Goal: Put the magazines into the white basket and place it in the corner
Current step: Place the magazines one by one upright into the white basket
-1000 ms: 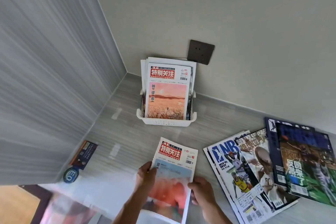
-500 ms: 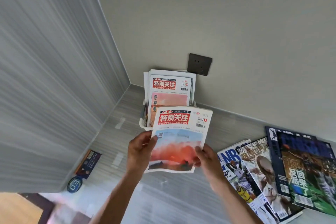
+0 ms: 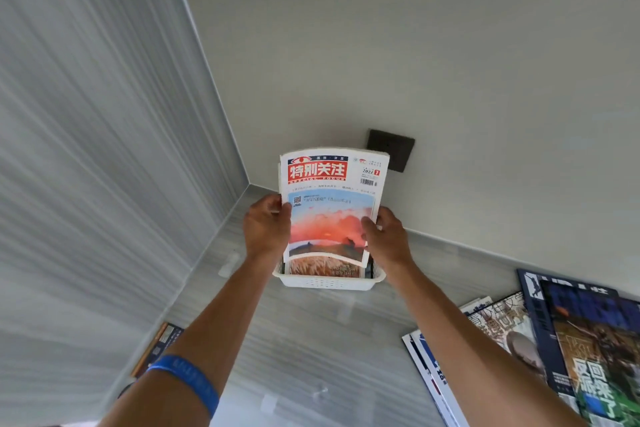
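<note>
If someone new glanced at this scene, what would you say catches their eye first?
Most likely the red-titled magazine, held upright by the left hand and right hand just above the white basket near the corner. Next, the basketball magazines fanned out on the floor at the right.

left hand (image 3: 266, 222), right hand (image 3: 386, 236) gripping magazine (image 3: 332, 204), above white basket (image 3: 329, 282)

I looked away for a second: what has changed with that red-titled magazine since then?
Both hands, left and right, lifted the magazine off the floor and carried it forward over the white basket, keeping their grip on its sides. The basket and the magazines on the floor stayed put.
</note>
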